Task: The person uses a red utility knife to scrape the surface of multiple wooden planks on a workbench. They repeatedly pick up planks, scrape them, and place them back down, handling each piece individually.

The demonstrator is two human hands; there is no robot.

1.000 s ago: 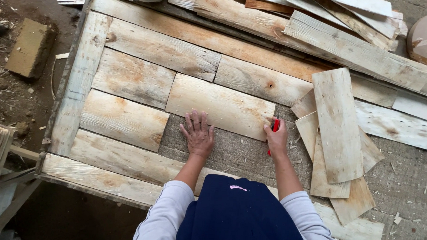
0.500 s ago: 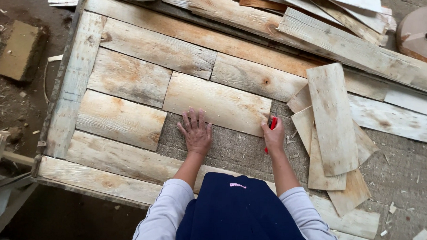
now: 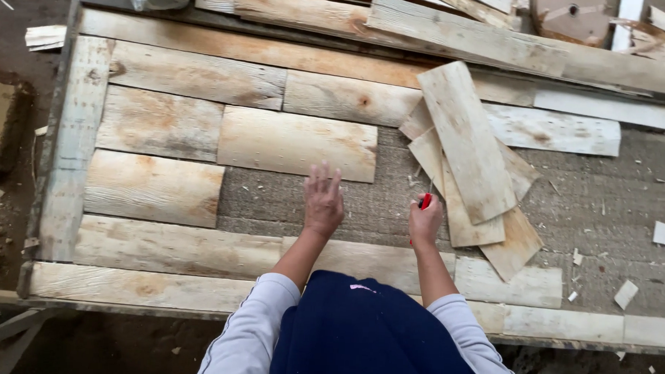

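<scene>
My left hand (image 3: pixel 323 199) lies flat, fingers spread, on the bare grey chipboard (image 3: pixel 295 200) of the panel, just below a short pale plank (image 3: pixel 297 143). My right hand (image 3: pixel 425 221) is closed around a small red tool (image 3: pixel 423 202), held upright beside a loose stack of short boards (image 3: pixel 466 155). Fitted planks cover the left part of the panel: one (image 3: pixel 154 188) lies left of my left hand. A long plank row (image 3: pixel 198 249) runs under my forearms.
A wooden frame (image 3: pixel 65 148) borders the panel on the left. Long planks (image 3: pixel 441 32) lie piled along the far side, with a round wooden disc (image 3: pixel 567 17) at the top right. Wood chips (image 3: pixel 664 233) litter the bare board on the right. Dirt floor lies to the left.
The view has shifted and both hands sit further right along the panel. My left hand stays flat on the board; my right still holds the red tool near the loose boards.
</scene>
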